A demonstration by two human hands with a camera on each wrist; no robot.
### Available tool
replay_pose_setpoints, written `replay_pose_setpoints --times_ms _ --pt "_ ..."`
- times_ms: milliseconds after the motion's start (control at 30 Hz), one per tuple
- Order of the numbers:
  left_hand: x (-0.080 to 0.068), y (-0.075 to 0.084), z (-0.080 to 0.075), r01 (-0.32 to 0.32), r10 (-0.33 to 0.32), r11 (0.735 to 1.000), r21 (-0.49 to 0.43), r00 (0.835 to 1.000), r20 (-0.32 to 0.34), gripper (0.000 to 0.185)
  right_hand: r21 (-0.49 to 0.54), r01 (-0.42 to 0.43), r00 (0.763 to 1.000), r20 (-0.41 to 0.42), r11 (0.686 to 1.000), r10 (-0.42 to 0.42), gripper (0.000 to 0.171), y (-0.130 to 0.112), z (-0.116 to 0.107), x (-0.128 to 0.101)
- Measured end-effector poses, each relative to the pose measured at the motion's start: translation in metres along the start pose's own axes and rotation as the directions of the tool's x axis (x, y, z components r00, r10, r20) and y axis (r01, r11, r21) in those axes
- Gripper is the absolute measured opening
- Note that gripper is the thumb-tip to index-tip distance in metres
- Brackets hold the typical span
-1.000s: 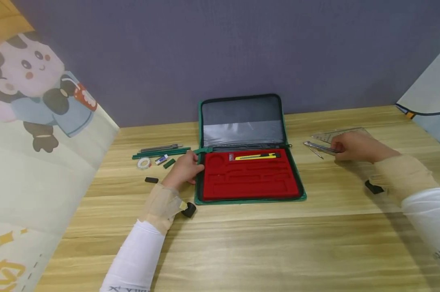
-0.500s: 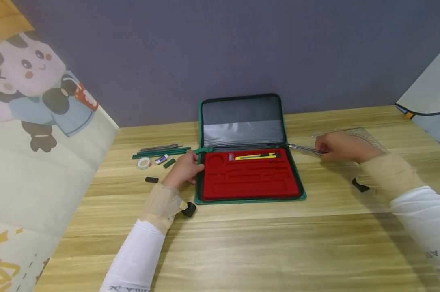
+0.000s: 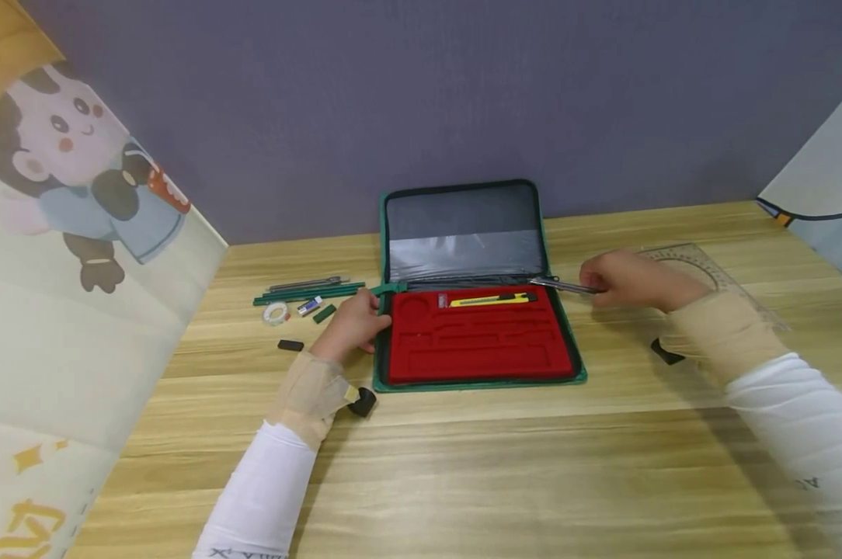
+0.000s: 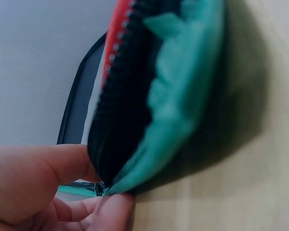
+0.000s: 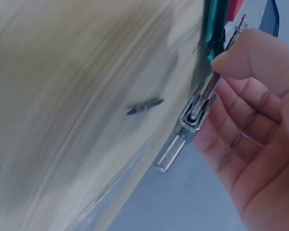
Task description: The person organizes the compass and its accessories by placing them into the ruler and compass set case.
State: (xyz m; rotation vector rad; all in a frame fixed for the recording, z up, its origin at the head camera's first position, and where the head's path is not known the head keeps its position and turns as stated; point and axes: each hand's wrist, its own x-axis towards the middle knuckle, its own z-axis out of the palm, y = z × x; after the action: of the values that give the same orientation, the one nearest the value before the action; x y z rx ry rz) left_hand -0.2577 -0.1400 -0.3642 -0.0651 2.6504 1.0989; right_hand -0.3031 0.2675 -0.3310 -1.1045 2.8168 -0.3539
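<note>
Now right hand [image 3: 627, 279] pinches compass [image 3: 564, 286] at case [image 3: 575, 365] edge; left hand [image 3: 351, 322] grips opposite edge.

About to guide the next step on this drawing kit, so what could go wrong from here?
1. The right hand pinches the metal compass with its pointed end toward the case; the tip could snag the zipper edge or red foam tray.
2. The grip looks light, near one end, so the compass may swing or slip.
3. The left hand holds only the case's left edge; a push from the right might shift it.
</note>
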Motion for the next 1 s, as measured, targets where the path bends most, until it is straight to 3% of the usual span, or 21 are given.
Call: replay_pose_setpoints --times_ms 433,833,1000 --pt "0.001 -0.003 -0.001 -0.002 0.002 1.000 0.010 1.000 -0.005 0.029 -0.010 0.061 0.998 0.007 0.998 -0.061 0.013 -0.021 0.005 0.023" --pt "0.001 0.000 0.000 -0.013 0.013 1.000 0.011 1.000 -0.003 0.030 0.000 0.061 0.996 0.072 0.998 -0.061 0.013 -0.046 0.011 0.046" --pt "0.001 -0.001 0.000 -0.012 0.012 1.000 0.017 1.000 -0.003 0.030 -0.001 0.102 0.992 0.076 0.995 -0.102 0.012 -0.056 0.013 0.057"
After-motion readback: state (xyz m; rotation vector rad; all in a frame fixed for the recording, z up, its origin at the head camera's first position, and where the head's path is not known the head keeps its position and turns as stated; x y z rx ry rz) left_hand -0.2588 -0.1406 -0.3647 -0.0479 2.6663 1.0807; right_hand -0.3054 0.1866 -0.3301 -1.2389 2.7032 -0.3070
